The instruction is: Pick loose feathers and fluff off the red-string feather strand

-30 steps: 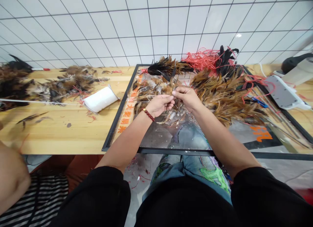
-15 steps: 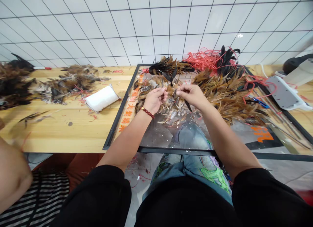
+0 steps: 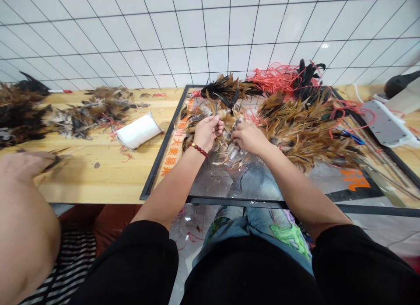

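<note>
My left hand (image 3: 209,132), with a beaded bracelet (image 3: 199,150) at its wrist, hovers over a pile of loose brown and grey feathers (image 3: 226,151). Its thumb and fingers are pinched together; whatever is between them is too small to make out. Just to its right, my right hand (image 3: 248,138) is down at the pile, fingers bent and closed among the feathers, their tips partly hidden. Behind the hands lies a dark feather bundle (image 3: 226,88) with a red tie at its left end. A broad heap of brown feathers (image 3: 305,127) spreads to the right.
A black-framed glass panel (image 3: 213,199) lies under the feathers. Red plastic strings (image 3: 274,82) are heaped at the back. At left are a white roll (image 3: 139,131), more feathers (image 3: 93,110) and a co-worker's hand (image 3: 26,163). Blue scissors (image 3: 354,137) and a white device (image 3: 385,121) lie right.
My right hand has moved down and slightly left into the feathers, while my left hand stays nearly in place. A co-worker's arm has reached in over the table at the left.
</note>
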Tool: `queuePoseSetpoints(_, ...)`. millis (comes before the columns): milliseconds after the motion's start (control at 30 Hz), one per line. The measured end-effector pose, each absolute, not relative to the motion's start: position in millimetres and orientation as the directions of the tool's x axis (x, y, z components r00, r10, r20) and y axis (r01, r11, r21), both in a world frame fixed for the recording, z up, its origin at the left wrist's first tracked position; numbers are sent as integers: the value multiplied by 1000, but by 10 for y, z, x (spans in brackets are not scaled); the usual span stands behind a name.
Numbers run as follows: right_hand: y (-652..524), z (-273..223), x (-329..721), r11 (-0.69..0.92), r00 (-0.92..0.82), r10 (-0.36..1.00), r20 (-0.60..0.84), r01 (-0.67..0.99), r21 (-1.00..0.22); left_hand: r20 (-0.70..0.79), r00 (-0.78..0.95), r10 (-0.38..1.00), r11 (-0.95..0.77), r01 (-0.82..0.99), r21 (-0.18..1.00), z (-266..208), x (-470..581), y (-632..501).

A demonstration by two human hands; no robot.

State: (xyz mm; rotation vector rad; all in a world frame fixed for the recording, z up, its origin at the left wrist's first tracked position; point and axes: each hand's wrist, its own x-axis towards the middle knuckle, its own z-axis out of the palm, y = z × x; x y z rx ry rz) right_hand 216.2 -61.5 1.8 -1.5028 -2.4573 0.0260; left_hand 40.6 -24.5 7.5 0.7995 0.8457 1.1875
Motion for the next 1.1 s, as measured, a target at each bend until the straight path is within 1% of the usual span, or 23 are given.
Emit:
queuePoseSetpoints(67, -594, 23, 2156, 440, -344, 878, 332, 853, -280, -127, 170, 977, 191, -439, 878, 77, 406, -245)
queuePoseSetpoints(100, -578, 37, 2154, 422, -264, 878, 400, 822, -383, -129, 170, 977, 193, -438, 878, 83, 409, -249)
queuePoseSetpoints(133, -559, 55, 2152, 399, -160, 880, 448, 761, -511, -134, 169, 976, 196, -436, 878, 91, 412, -257)
queuePoseSetpoints(167, -539, 75, 2149, 371, -48, 888, 458, 663, -651, -142, 168, 975, 203, -432, 879, 102, 417, -267)
queuePoseSetpoints(200, -520, 95, 2143, 338, 51, 903, 426, 528, -779, -152, 169, 974, 212, -427, 879, 113, 423, -280)
queuePoseSetpoints(233, -504, 113, 2134, 296, 123, 924, 362, 371, -880, -163, 175, 971, 224, -420, 879, 123, 429, -294)
queuePoseSetpoints(267, -493, 129, 2122, 246, 163, 945, 282, 211, -946, -176, 186, 967, 239, -411, 880, 132, 435, -309)
queuePoseSetpoints(300, -488, 140, 2107, 197, 176, 963, 207, 72, -978, -191, 204, 960, 260, -398, 880, 138, 441, -323)
queuePoseSetpoints(333, -487, 147, 2089, 157, 174, 973, 149, -31, -987, -209, 229, 951, 285, -381, 880, 142, 445, -334)
queuePoseSetpoints(367, -490, 150, 2072, 133, 171, 979, 115, -96, -986, -229, 259, 939, 314, -362, 878, 141, 449, -342)
queuePoseSetpoints(433, -501, 143, 2039, 132, 171, 979, 107, -140, -981, -267, 320, 909, 370, -323, 871, 133, 451, -347)
queuePoseSetpoints(533, -511, 112, 2004, 165, 157, 976, 150, -88, -982, -302, 383, 873, 425, -294, 856, 112, 447, -331)
queuePoseSetpoints(633, -512, 74, 1977, 184, 135, 975, 176, -48, -982, -327, 407, 853, 452, -264, 852, 105, 439, -318)
queuePoseSetpoints(700, -512, 50, 1958, 194, 117, 975, 189, -36, -980, -326, 400, 856, 437, -226, 871, 110, 438, -325)
queuePoseSetpoints(767, -507, 29, 1945, 208, 101, 973, 206, -8, -978, -299, 371, 879, 382, -174, 908, 119, 444, -340)
queuePoseSetpoints(867, -479, 13, 1974, 249, 102, 961, 257, 85, -965, -248, 308, 919, 278, -59, 959, 135, 462, -361)
queuePoseSetpoints(933, -448, 14, 2042, 284, 142, 940, 309, 171, -943, -219, 271, 937, 237, -37, 971, 147, 470, -365)
queuePoseSetpoints(1000, -419, 17, 2140, 304, 197, 910, 366, 284, -909, -191, 238, 952, 221, -106, 969, 161, 466, -361)
queuePoseSetpoints(1033, -410, 15, 2191, 307, 197, 898, 394, 364, -879, -181, 217, 959, 218, -160, 963, 168, 460, -357)
queuePoseSetpoints(1100, -411, 2, 2268, 314, 88, 898, 430, 557, -769, -180, 175, 968, 219, -243, 945, 179, 445, -345)
